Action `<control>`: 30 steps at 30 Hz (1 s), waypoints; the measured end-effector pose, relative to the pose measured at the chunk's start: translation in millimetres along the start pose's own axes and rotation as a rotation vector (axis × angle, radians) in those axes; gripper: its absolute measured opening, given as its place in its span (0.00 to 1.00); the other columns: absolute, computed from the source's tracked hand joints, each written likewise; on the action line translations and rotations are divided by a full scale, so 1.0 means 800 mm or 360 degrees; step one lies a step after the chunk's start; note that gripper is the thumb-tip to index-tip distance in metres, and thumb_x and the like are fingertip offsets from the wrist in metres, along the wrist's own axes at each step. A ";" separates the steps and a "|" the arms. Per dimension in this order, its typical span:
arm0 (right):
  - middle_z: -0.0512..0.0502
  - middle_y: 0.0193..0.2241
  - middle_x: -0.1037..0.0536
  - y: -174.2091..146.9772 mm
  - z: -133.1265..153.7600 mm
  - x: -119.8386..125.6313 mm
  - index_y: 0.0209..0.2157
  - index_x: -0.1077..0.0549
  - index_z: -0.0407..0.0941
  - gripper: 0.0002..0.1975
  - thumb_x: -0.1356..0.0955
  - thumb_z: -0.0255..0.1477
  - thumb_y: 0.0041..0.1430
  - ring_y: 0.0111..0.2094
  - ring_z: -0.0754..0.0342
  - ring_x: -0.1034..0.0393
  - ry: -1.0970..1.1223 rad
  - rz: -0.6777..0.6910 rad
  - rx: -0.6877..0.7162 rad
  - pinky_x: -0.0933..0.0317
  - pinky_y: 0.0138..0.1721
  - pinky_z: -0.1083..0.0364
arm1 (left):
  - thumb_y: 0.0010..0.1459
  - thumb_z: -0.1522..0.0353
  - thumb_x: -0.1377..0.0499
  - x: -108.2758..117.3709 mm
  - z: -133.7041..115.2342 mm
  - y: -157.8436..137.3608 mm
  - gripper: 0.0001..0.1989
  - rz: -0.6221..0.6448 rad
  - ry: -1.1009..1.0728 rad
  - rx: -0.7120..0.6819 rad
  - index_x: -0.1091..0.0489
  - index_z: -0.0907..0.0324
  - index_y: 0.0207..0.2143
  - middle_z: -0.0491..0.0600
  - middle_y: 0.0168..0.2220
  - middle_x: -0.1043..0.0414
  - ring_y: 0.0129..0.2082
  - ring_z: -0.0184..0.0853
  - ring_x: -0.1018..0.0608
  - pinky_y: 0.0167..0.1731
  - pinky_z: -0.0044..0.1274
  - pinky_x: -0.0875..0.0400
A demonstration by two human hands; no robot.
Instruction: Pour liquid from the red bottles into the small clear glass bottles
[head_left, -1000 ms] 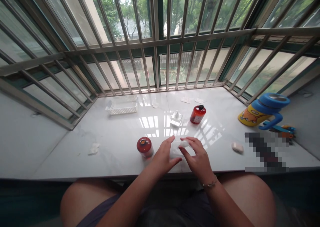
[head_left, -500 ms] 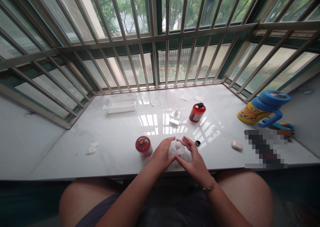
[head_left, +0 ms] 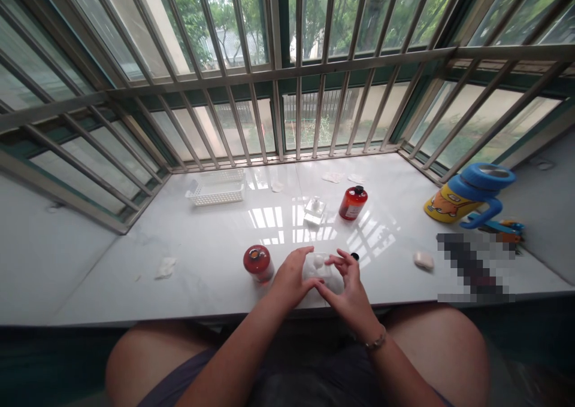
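A small clear bottle (head_left: 318, 264) with a rounded top is between my hands near the table's front edge. My left hand (head_left: 293, 276) curves around its left side, thumb in front and fingers behind. On the right, my right hand (head_left: 349, 284) has its fingers apart, with fingertips close to the bottle's upper right; contact there is unclear. My thumb tips come together in front of the bottle. An uncapped red bottle (head_left: 258, 262) stands left of my left hand. Partly behind my right fingers lies a small black cap (head_left: 354, 256).
Farther back are a square clear bottle (head_left: 315, 210), a capped red bottle (head_left: 353, 203) and a white basket (head_left: 216, 188). A blue-yellow jug (head_left: 462, 197) and a pale soap-like piece (head_left: 423, 261) are at right. Crumpled tissue (head_left: 166, 268) lies left. Window bars (head_left: 281, 120) bound the back.
My right fingers have bent and shifted slightly right, now overlapping the black cap. My left hand stays around the clear bottle. The view has shifted slightly.
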State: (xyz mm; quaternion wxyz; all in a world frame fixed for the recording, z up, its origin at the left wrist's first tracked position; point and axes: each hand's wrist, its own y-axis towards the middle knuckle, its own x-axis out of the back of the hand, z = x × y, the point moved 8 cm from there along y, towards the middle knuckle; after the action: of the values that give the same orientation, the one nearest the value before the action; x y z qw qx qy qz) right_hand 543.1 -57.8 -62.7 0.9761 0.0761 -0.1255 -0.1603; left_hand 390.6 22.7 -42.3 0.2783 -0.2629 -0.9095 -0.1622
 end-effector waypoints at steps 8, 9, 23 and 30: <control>0.35 0.68 0.32 -0.002 0.003 -0.011 0.71 0.50 0.53 0.43 0.25 0.40 0.64 0.73 0.40 0.42 0.0003 0.0085 0.0054 0.49 0.73 0.31 | 0.56 0.68 0.26 -0.001 0.002 -0.001 0.38 -0.0018 -0.0002 0.0012 0.35 0.52 0.67 0.56 0.65 0.28 0.67 0.49 0.26 0.68 0.46 0.31; 0.35 0.67 0.31 -0.002 0.004 -0.012 0.71 0.50 0.53 0.42 0.25 0.39 0.64 0.73 0.39 0.43 -0.0009 0.0097 0.0050 0.49 0.73 0.30 | 0.56 0.68 0.26 -0.001 0.002 -0.001 0.38 -0.0019 -0.0003 0.0013 0.35 0.52 0.67 0.56 0.65 0.28 0.66 0.49 0.26 0.68 0.46 0.31; 0.37 0.56 0.22 0.011 0.022 -0.006 0.68 0.46 0.50 0.34 0.29 0.40 0.68 0.64 0.40 0.29 -0.0193 -0.0101 0.0099 0.39 0.68 0.33 | 0.56 0.73 0.28 0.000 0.001 -0.001 0.37 -0.0027 -0.0035 0.0031 0.34 0.54 0.66 0.57 0.65 0.28 0.66 0.49 0.26 0.69 0.46 0.32; 0.35 0.59 0.24 0.018 0.017 -0.004 0.67 0.45 0.50 0.35 0.27 0.40 0.66 0.65 0.40 0.30 -0.0183 -0.0166 0.0111 0.37 0.67 0.34 | 0.57 0.72 0.28 0.000 0.001 -0.001 0.36 -0.0055 -0.0030 0.0011 0.34 0.53 0.66 0.56 0.65 0.27 0.66 0.49 0.25 0.68 0.46 0.31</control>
State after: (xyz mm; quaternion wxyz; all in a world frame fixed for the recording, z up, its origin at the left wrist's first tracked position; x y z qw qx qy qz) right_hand 540.5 -45.0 -47.7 0.9544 0.1071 -0.1827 -0.2104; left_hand 389.9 21.9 -43.3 0.2677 -0.2477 -0.9171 -0.1612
